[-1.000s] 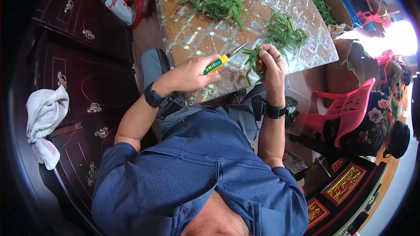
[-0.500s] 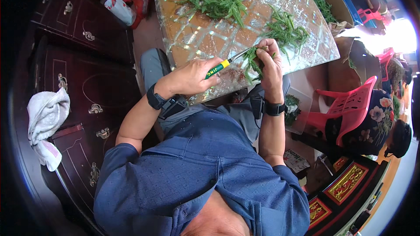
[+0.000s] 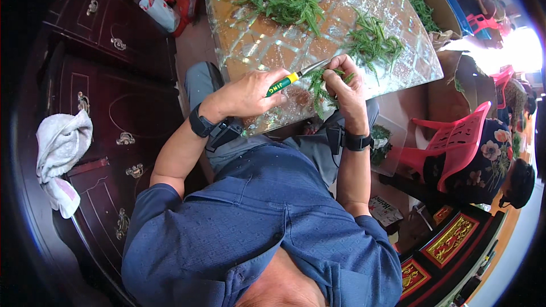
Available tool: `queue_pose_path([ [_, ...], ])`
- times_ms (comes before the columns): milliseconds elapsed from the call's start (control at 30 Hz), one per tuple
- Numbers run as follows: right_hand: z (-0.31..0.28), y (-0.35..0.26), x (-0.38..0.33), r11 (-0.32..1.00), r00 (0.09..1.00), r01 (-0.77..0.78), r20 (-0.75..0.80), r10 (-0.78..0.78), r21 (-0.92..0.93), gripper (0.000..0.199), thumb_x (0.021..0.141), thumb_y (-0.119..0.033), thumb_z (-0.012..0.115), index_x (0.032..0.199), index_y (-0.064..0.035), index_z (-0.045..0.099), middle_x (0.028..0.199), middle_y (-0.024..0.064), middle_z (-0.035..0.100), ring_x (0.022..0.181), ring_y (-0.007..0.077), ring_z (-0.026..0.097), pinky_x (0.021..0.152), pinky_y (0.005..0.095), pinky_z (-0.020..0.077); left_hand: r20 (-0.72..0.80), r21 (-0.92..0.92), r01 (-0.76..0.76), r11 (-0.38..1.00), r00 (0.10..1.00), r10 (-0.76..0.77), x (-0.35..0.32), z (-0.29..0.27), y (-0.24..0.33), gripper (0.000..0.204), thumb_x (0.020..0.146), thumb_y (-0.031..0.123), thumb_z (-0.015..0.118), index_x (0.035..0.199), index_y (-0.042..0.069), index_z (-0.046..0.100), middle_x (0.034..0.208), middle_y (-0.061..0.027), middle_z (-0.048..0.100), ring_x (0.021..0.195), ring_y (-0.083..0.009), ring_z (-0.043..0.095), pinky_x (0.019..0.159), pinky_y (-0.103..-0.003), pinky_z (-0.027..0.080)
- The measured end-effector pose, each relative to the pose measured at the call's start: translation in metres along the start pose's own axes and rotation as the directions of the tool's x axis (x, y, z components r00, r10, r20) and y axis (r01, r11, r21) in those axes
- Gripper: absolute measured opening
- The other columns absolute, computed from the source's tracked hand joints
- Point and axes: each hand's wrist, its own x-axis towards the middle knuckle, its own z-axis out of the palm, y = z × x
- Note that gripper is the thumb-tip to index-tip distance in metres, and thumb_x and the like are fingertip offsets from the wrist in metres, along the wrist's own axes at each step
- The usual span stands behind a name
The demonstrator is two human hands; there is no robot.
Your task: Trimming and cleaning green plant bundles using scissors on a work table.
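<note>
My left hand (image 3: 250, 94) is closed around a hand tool with a green-and-yellow handle (image 3: 282, 84). A slim metal tip points from it toward my other hand; the tool's exact kind is unclear. Pinched in the fingers of my right hand (image 3: 348, 88) is a small green fern-like sprig (image 3: 319, 95), its fronds hanging below the thumb. The metal tip reaches close to the right fingertips, and whether they touch I cannot tell. Just beyond that hand, a loose pile of similar green sprigs (image 3: 374, 38) lies on the table (image 3: 244, 45). A bigger pile (image 3: 281, 3) lies farther left.
White specks dot the table's glossy covering. Dark wooden drawers (image 3: 91, 88) stand at the left, with a white towel (image 3: 63, 148) hanging there. A box of greenery (image 3: 418, 0) sits beyond the table's right edge. Nearer right is a pink plastic chair (image 3: 455, 142) with a person beside it.
The tool and the sprig have shifted slightly left. The right fingers have changed position a little around the sprig, and more of the metal tip shows.
</note>
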Motion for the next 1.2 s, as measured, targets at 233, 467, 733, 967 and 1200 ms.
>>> queue_pose_path([
  [233,-0.004,0.004,0.001,0.999,1.0,-0.015,0.019,0.014,0.043,0.013,0.094,-0.01,0.065,0.099,-0.0099,0.053,0.077,-0.0069,0.05,0.062,0.0018,0.041,0.055,0.0191,0.0309,-0.004,-0.058,0.028,0.998,1.0,-0.028,0.001,0.002,0.002,0.049,0.092,0.025,0.065,0.131,0.0,0.052,0.109,-0.0262,0.066,0.102,-0.043,0.064,0.087,-0.044,0.049],
  [467,-0.003,0.01,0.003,0.995,0.999,-0.018,-0.031,0.021,0.103,0.019,0.095,-0.016,0.067,0.109,-0.0089,0.055,0.086,-0.0047,0.057,0.076,0.0055,0.051,0.067,0.0213,0.0406,-0.061,-0.132,-0.015,0.991,0.998,0.007,0.001,0.016,-0.009,0.046,0.094,0.023,0.065,0.13,-0.002,0.053,0.1,-0.0199,0.067,0.089,-0.0309,0.067,0.08,-0.039,0.051],
  [733,0.007,-0.004,0.001,0.746,0.866,0.295,-0.163,-0.473,-0.597,0.031,0.088,-0.023,0.074,0.108,-0.0035,0.06,0.099,0.0048,0.065,0.096,0.0191,0.06,0.086,0.0348,0.0471,0.11,-0.606,0.199,0.771,0.98,-0.166,0.002,0.021,-0.009,0.036,0.099,0.025,0.06,0.125,0.002,0.054,0.088,-0.0028,0.064,0.068,-0.008,0.061,0.058,-0.025,0.048],
  [967,0.02,-0.004,-0.006,0.347,0.812,0.346,0.093,-0.576,-0.872,0.029,0.083,-0.021,0.076,0.103,-0.0029,0.064,0.1,0.0127,0.067,0.098,0.0324,0.062,0.088,0.0399,0.0473,0.114,-0.667,0.225,0.71,0.973,-0.201,0.004,0.022,0.001,0.032,0.1,0.027,0.059,0.122,0.005,0.053,0.086,-0.0007,0.062,0.066,-0.0056,0.059,0.052,-0.021,0.045],
  [1200,0.016,0.012,-0.003,0.455,0.814,0.318,-0.006,-0.581,-0.832,0.017,0.088,-0.018,0.07,0.095,-0.0037,0.063,0.086,0.0126,0.065,0.088,0.0316,0.063,0.083,0.0423,0.0467,0.148,-0.69,0.27,0.672,0.961,-0.233,0.0,0.019,0.003,0.034,0.1,0.026,0.059,0.126,0.005,0.054,0.086,-0.0007,0.063,0.067,-0.0055,0.059,0.053,-0.021,0.046],
])
